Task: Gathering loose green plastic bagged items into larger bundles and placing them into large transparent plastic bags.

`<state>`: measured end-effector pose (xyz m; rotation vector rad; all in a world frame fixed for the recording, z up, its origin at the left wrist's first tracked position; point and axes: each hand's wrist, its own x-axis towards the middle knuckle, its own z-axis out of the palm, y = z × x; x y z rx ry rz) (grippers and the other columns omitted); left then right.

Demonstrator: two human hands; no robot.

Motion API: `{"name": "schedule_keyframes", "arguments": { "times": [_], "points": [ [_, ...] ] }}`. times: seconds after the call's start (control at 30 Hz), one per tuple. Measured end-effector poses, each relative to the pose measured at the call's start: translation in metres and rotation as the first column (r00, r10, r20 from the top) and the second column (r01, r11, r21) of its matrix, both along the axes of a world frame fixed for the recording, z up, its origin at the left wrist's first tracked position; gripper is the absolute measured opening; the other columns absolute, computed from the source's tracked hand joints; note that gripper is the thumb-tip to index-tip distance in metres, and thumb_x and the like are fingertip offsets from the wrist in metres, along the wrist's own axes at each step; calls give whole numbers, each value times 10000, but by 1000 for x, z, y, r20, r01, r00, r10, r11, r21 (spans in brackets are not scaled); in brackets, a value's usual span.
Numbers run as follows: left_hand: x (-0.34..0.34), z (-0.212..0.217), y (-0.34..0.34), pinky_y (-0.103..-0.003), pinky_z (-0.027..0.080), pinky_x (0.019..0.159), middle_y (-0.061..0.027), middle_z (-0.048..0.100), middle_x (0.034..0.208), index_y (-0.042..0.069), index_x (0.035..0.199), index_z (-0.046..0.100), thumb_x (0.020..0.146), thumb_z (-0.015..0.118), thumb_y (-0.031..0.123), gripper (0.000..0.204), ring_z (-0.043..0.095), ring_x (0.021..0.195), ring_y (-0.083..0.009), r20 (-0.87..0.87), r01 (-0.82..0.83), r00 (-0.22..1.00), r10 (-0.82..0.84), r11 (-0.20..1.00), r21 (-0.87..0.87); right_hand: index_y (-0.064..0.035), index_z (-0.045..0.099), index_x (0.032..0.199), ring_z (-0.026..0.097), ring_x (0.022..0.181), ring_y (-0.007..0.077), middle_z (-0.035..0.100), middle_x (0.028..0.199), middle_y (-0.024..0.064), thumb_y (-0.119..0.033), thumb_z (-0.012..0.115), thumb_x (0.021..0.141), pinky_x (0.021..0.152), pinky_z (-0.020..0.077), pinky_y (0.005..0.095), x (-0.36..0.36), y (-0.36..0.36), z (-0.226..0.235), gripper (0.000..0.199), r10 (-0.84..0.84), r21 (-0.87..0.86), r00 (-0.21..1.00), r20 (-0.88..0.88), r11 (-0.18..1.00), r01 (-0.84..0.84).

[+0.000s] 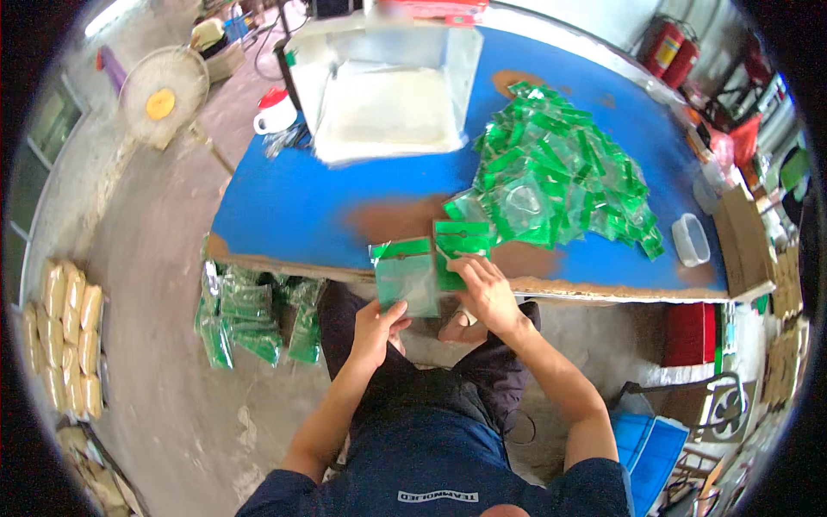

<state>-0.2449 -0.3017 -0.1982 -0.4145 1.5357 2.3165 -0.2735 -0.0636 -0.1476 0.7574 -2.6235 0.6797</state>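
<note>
1. A blue bench (301,207) is seen, worn brown at its near edge.
2. A see-through packet with a green top (407,277) is pinched at its bottom by the left hand (376,329), just over that edge.
3. Another green packet (459,250), beside it, is pressed flat under the right hand (488,293).
4. Packets should be kept flat and held by the edges.
5. A big green pile (560,181) is heaped farther back.

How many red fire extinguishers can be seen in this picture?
2. Both stand side by side against the wall beyond the far right corner of the blue table: one fire extinguisher on the left, the other just to its right. More may be hidden past the picture's rim.
</note>
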Motion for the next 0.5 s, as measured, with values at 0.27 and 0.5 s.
{"name": "schedule_keyframes", "arguments": {
  "times": [0.27, 0.5],
  "points": [
    [5, 27, 6, -351, 569, 839, -38, 651, 1104, 45, 1185, 579, 866, 719, 116, 355, 657, 937, -195, 53, 214, 962, -268, 859, 465, -52, 556, 994, 562, 824, 83, 635, 905, 9, -48, 650, 925, 715, 460, 238, 21, -28, 8, 117, 97, -875, 870, 484, 26, 484],
    [11, -7, -6, -348, 550, 786, -63, 647, 1075, 18, 1173, 581, 884, 709, 142, 339, 640, 969, -167, -32, 48, 999, -42, 980, 192, 50, 580, 1215, 512, 1220, 345, 575, 1273, 211, -391, 500, 988, 1036, 380, 475, -8, -3, 43, 502, -198, -155, 970, 139, 963, 219]
  ]
}}
